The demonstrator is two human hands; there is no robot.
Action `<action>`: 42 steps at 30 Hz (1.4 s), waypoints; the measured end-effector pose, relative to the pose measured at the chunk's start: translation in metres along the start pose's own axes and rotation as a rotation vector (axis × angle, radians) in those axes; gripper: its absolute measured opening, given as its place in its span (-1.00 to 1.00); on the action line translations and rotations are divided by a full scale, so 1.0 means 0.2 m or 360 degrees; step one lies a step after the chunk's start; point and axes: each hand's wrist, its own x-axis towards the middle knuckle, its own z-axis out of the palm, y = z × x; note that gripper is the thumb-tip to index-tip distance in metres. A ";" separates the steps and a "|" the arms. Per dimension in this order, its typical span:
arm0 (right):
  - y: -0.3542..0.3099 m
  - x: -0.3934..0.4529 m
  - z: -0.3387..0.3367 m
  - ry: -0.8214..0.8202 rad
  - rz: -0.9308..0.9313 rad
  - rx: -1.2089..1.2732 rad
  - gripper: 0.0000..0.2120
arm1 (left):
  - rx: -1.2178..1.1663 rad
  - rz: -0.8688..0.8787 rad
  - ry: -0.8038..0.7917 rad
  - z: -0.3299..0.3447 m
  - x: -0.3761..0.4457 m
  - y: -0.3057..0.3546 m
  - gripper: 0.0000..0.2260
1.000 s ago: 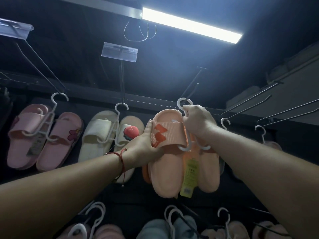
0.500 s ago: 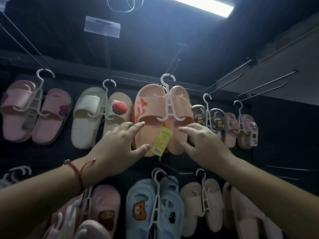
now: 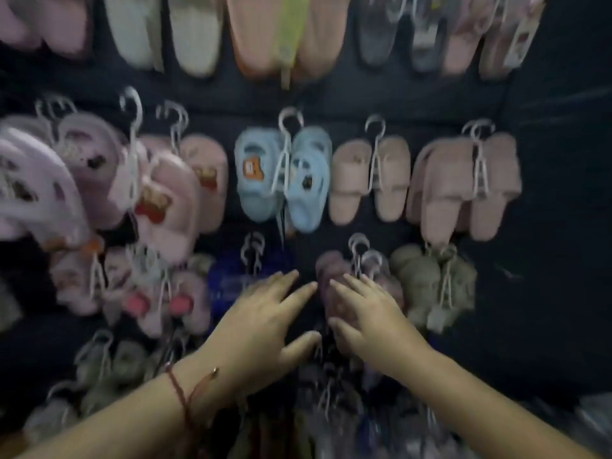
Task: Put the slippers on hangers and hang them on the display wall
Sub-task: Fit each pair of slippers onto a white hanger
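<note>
slippers fill the dark display wall [image 3: 546,94] in rows, and each pair hangs on a white hanger. the picture is blurry, so small things are hard to tell.

along the top edge of the wall hangs the orange pair [image 3: 281,31] with a yellow tag, between a cream pair [image 3: 165,28] and a grey pair [image 3: 390,24]. it looks done. in the middle row are a blue pair [image 3: 284,177] with a bear on it, a tan pair [image 3: 371,180] and a fluffy pink pair [image 3: 463,187]. near the left edge, pale pink pairs [image 3: 99,180] crowd over each other.

lower down, both hands are in front of the wall and they hold nothing. the left hand [image 3: 261,323], with a red string on its wrist, has its fingers [image 3: 298,296] spread wide and straight. the right hand [image 3: 371,316] has straight fingers too, lying over a dark purple pair [image 3: 328,263]. i cannot tell if they touch it.

no loose slippers show here. i think this pair is finished, and the next job is to get more slippers and a hanger, if any are left.
</note>
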 end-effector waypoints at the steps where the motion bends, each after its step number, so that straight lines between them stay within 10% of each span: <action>1: 0.05 -0.07 0.13 -0.0124 0.0056 0.0034 -0.36 | -0.0026 -0.0089 -0.0188 0.14 -0.07 0.01 -0.22; 8: 0.29 -0.57 1.08 -0.0889 0.0402 0.0134 -0.36 | -0.0177 -0.0449 -0.1060 1.10 -0.61 -0.06 -0.29; 17: 0.34 -1.26 2.00 -0.1411 0.0954 0.0497 -0.38 | -0.0403 -0.0746 -0.1600 1.95 -1.41 -0.11 -0.29; 29: 0.12 -1.67 2.82 -0.1433 0.1902 0.1202 -0.85 | -0.0387 -0.0904 -0.1448 2.71 -1.90 -0.34 -0.26; 37: -0.04 -1.55 3.05 -0.1602 0.1778 0.1419 -0.89 | -0.1460 -0.1373 -0.1461 2.98 -1.91 -0.67 0.12; 42: -0.18 -1.38 3.13 -0.1045 0.1494 0.1319 -0.73 | -0.0761 -0.1118 -0.1635 3.04 -1.98 -0.66 -0.02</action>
